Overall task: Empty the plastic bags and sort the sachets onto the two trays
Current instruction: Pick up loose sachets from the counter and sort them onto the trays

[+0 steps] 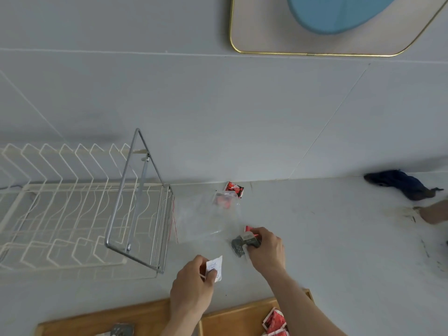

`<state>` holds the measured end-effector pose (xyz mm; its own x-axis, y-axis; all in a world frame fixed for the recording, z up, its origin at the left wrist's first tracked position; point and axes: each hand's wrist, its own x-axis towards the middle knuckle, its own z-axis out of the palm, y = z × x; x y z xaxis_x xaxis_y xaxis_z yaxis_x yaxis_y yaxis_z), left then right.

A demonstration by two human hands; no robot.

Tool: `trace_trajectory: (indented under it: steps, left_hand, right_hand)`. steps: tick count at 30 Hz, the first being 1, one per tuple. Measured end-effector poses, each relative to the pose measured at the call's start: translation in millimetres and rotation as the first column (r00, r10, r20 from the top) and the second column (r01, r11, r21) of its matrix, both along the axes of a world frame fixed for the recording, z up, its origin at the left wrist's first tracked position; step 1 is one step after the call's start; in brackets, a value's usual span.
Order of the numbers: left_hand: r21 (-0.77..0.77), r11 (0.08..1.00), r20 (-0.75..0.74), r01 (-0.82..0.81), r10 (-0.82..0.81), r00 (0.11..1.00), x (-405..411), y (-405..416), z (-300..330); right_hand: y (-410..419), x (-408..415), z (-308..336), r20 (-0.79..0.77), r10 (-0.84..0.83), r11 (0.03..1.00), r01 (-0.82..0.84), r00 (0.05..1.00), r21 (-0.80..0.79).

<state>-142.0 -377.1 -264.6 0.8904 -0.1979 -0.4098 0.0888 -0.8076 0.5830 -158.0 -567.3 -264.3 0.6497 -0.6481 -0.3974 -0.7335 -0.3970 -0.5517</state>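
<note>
My left hand (194, 284) pinches a white sachet (215, 267) above the counter, near the front. My right hand (265, 248) is closed over a small heap of sachets, among them a grey sachet (237, 247) and a red sachet (249, 229). A clear plastic bag (201, 219) lies flat on the counter behind the hands, with a red sachet inside its far corner (223, 198). Another red sachet (234, 187) lies by the wall. Two wooden trays sit at the bottom edge: the left tray (101, 321) holds a grey sachet (122, 329), the right tray (237, 316) holds red sachets (276, 321).
A white wire dish rack (60, 207) with a metal frame (138, 202) stands at the left. A dark blue cloth (402, 183) lies at the right by the wall. A gold-rimmed mirror (315, 53) hangs above. Another person's hand (434, 212) shows at the right edge.
</note>
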Motion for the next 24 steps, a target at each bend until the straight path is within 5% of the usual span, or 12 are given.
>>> trace_trajectory:
  steps: [5,11,16,24]
  left_hand:
    - [-0.039,0.999,0.0,0.007,-0.007,1.0,-9.0,8.3,3.7]
    - [-0.174,0.984,-0.077,-0.035,0.022,0.997,-14.1,24.2,8.9]
    - [-0.307,0.947,-0.117,-0.094,0.06,0.991,-28.5,47.9,12.5]
    - [-0.302,0.944,0.087,-0.131,0.164,0.983,-48.7,151.8,21.2]
  right_hand:
    - [0.6,-18.3,2.2,-0.04,-0.179,0.963,0.184,0.983,0.197]
    - [-6.2,-62.2,3.1,-0.013,-0.464,0.786,0.418,0.886,0.455]
    - [25.5,-76.9,11.6,-0.003,-0.307,0.786,0.255,0.952,0.564]
    - [138.1,-61.4,17.4,-0.002,-0.083,0.73,0.062,0.997,0.68]
